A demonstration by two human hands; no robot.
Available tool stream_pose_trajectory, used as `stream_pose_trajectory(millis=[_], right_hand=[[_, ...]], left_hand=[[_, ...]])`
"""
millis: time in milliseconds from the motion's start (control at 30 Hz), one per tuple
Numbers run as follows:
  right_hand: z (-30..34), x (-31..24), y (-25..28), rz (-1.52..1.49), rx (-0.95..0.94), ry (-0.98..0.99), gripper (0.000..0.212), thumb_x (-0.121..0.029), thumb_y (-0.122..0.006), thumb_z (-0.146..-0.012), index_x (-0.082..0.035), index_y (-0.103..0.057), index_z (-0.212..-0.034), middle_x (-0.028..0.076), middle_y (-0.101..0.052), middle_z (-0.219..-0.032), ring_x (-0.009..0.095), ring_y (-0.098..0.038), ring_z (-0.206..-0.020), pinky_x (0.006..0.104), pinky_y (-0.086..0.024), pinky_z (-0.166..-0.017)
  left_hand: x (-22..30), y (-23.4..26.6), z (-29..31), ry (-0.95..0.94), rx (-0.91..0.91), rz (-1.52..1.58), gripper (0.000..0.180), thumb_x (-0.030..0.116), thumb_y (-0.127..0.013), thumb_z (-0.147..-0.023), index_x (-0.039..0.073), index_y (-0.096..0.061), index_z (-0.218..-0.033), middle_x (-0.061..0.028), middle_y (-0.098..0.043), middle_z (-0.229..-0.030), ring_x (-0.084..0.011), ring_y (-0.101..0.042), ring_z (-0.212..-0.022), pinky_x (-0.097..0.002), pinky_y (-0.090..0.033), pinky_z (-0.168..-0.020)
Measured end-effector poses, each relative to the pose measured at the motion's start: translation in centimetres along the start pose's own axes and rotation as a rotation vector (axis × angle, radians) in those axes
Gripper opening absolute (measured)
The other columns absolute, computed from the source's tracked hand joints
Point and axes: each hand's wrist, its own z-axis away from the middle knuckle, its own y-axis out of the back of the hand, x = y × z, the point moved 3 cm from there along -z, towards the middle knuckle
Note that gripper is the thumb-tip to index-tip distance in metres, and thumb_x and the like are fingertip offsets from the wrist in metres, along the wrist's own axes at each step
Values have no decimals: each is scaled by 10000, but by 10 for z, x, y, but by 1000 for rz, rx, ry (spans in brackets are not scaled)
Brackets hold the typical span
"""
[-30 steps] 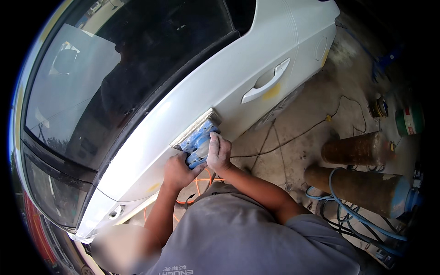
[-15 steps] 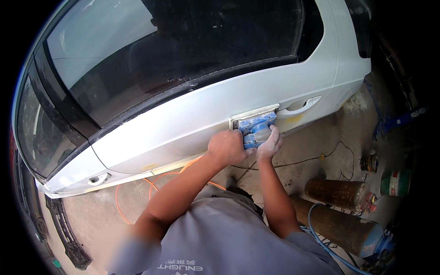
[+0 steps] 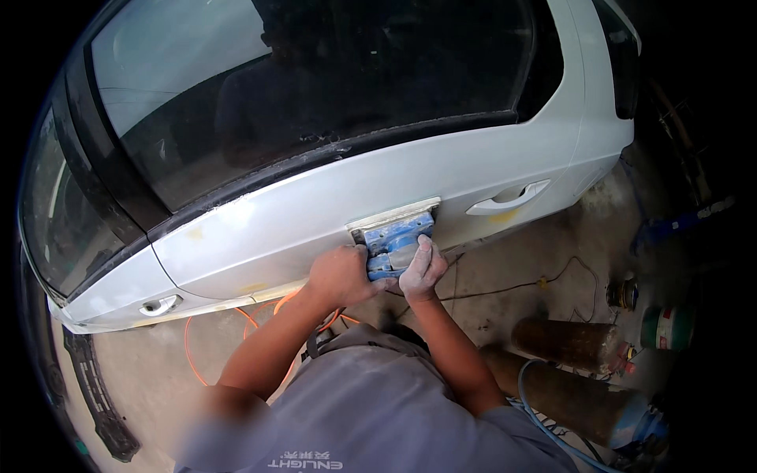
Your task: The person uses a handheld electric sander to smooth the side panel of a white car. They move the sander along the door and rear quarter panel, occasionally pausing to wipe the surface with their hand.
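Note:
A blue sander (image 3: 398, 236) with a wide pale pad lies flat against the white car door (image 3: 300, 209), left of the rear door handle (image 3: 507, 198). My left hand (image 3: 341, 274) is closed around the sander's left side. From the right, my dusty right hand (image 3: 423, 268) grips its other side, thumb raised along the body. Parts of both hands' fingers are hidden behind the tool. Yellowish patches show on the door near the handle and along its lower part.
An orange hose (image 3: 260, 319) loops on the floor under the door. Brown gas cylinders (image 3: 564, 343) and a green-and-white can (image 3: 668, 327) are at the right, with a thin cable (image 3: 512, 292) nearby. At the far left lies a black slatted car part (image 3: 98, 394).
Both hands have slid the sander left along the door, away from the rear handle. The grip looks the same.

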Motion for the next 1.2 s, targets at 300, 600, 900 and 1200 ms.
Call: stream_pose_trajectory(millis=[300,600,900,1200], right_hand=[[-72,14,57,53,112,-118,472,-305,-519,-1069,112,-739,-1048,230,-756,-869,297,-707,-769,413,-568,-712],[-6,-49,-20,-41,-264,289,234,-133,-556,-993,62,-674,-939,249,-672,-779,457,-672,-677,494,-552,-609],[-78,41,71,191,-56,315,335,-174,-543,-1043,101,-726,-987,291,-745,-906,454,-732,-805,481,-592,-731],[-60,3,43,66,-168,385,243,-146,-599,-978,71,-692,-924,244,-697,-797,446,-694,-692,480,-577,-633]], left_hand=[[65,-23,-54,-164,67,174,677,650,-783,-788,-20,-736,-879,-233,-740,-821,-424,-735,-811,-511,-595,-774],[-51,-11,25,-58,136,137,695,655,-810,-758,-19,-717,-901,-230,-726,-808,-417,-728,-795,-498,-582,-755],[60,-54,-58,-153,216,199,709,681,-786,-783,-16,-700,-886,-213,-730,-812,-423,-722,-758,-507,-584,-716],[22,-75,-36,-115,275,269,712,670,-782,-784,-15,-710,-969,-212,-734,-853,-420,-731,-808,-496,-586,-754]])
